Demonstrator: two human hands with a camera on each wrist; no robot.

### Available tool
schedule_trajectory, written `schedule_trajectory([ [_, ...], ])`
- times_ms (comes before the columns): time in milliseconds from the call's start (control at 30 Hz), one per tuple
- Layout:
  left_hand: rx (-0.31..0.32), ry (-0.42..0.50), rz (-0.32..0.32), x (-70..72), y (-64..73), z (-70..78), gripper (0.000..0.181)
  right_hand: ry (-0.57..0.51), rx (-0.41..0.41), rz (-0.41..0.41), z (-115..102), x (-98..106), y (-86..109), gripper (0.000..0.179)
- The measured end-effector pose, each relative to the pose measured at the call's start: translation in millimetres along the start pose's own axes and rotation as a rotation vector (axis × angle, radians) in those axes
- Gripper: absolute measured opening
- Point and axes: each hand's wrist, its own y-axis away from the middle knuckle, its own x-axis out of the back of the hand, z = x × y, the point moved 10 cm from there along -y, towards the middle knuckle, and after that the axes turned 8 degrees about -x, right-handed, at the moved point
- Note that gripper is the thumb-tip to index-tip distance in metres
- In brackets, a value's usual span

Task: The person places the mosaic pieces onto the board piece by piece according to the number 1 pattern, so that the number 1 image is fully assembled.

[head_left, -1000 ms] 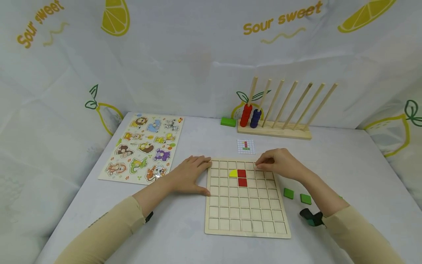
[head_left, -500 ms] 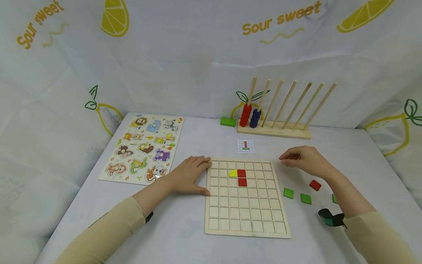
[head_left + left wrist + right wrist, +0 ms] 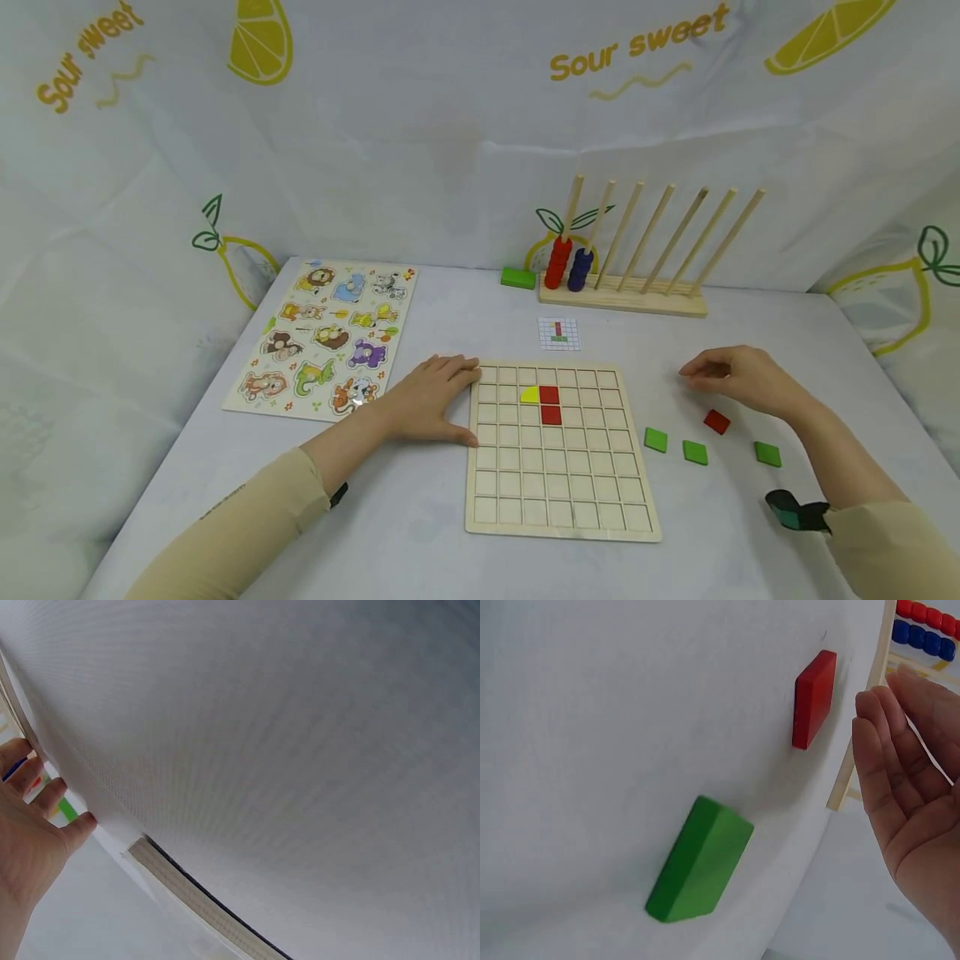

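Head view: white desk (image 3: 397,508) carries an animal puzzle (image 3: 303,409) at left and a wooden grid board (image 3: 555,485) at centre. Left hand (image 3: 437,400) lies spread, fingertips and thumb touching the board's left edge; nothing gripped. Right hand (image 3: 742,379) is above the desk, right of the board, fingers loosely bent and holding nothing, near a loose red tile (image 3: 717,422) but apart from it. Three green tiles (image 3: 694,452) lie nearby. Board cells contain two red tiles (image 3: 550,414) and, smallest, one yellow quarter-round piece (image 3: 530,396).
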Motion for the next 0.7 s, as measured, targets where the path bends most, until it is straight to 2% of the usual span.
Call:
schedule_trajectory([
  [333,-0.004,-0.002,0.000,-0.1,0.0,0.6,0.103,-0.079,-0.017,-0.188,29,-9,3.1,0.027],
  [533,-0.001,-0.002,0.002,-0.4,0.2,0.1,0.103,-0.152,0.024,-0.331,33,-15,5.8,0.024],
  [700,-0.001,-0.005,0.000,-0.5,0.0,-0.2,0.102,-0.206,0.048,-0.407,33,-19,6.8,0.025],
])
